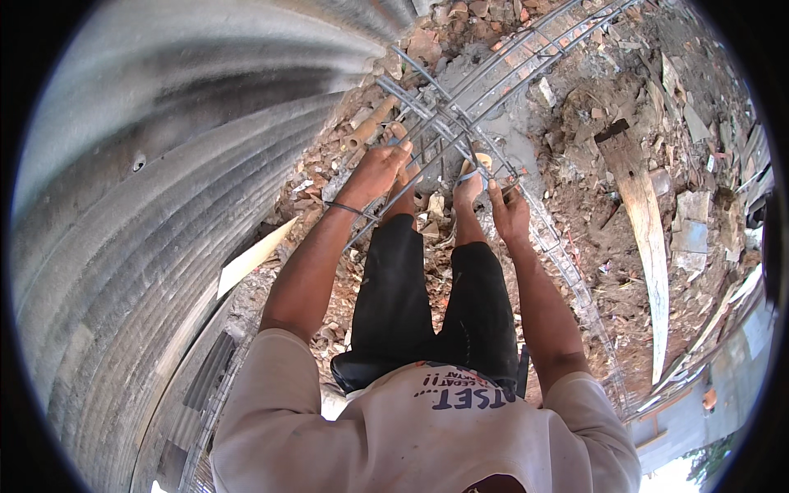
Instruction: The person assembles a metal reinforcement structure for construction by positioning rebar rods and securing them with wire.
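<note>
A rebar cage (491,82) of long grey bars tied with square stirrups runs from the far right toward my feet. Other bars cross it in front of me, making a joint (452,111). On the left side of that joint, my left hand (380,174) is closed round a steel bar, its fingertips partly hidden. My right hand (511,212) is at the right side of the crossing, fingers closed at the bars of the cage. Whether it also pinches something small cannot be made out. Both sandalled feet, one in a sandal (477,163), stand under the bars.
A corrugated sheet wall (181,148) rises close on my left. Rubble and mud cover the ground, with wet grey mortar (514,123) beneath the cage. A long, weathered timber (641,222) lies to the right. A thin board (255,256) leans near the wall.
</note>
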`<state>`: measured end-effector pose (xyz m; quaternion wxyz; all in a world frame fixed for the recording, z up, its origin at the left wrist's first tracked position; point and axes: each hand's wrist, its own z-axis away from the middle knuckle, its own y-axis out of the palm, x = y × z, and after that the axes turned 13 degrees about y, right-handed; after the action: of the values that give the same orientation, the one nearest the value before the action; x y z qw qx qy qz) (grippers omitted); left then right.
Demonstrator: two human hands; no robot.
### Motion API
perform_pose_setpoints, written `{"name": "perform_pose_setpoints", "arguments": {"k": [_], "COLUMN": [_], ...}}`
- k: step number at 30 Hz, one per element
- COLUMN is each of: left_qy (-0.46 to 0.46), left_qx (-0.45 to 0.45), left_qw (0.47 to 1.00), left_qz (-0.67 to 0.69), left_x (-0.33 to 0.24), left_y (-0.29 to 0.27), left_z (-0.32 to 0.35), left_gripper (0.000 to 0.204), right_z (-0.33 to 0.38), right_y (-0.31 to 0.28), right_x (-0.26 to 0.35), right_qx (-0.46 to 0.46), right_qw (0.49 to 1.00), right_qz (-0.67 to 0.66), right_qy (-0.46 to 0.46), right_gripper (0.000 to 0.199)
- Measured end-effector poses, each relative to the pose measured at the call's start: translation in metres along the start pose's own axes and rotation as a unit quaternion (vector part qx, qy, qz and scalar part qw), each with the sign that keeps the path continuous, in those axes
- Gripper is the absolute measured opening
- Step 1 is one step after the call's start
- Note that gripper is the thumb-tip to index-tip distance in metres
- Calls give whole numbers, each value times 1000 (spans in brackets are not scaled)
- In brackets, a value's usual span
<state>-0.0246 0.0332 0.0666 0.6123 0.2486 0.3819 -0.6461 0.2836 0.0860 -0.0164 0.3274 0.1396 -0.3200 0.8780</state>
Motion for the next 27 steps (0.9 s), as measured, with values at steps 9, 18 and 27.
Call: {"name": "perform_pose_setpoints", "arguments": {"k": [9,18,27], "left_qy": [-18,-33,-190], "left_qx": [-13,-52,48], "left_qw": [1000,997,971], "left_qz": [9,-55,137], "left_x": [9,12,16], "left_y": [1,5,-26], "left_z": [-5,-5,-26], "left_gripper": [65,60,53], "right_z": [5,-16,-15], "right_y": [-8,4,2], "right_x": [19,7,13], "right_qx": [-9,8,52], "right_qw": [999,996,996], "right_qz": [28,87,69], "right_qy": [18,31,37], "right_gripper": [60,63,66]}}
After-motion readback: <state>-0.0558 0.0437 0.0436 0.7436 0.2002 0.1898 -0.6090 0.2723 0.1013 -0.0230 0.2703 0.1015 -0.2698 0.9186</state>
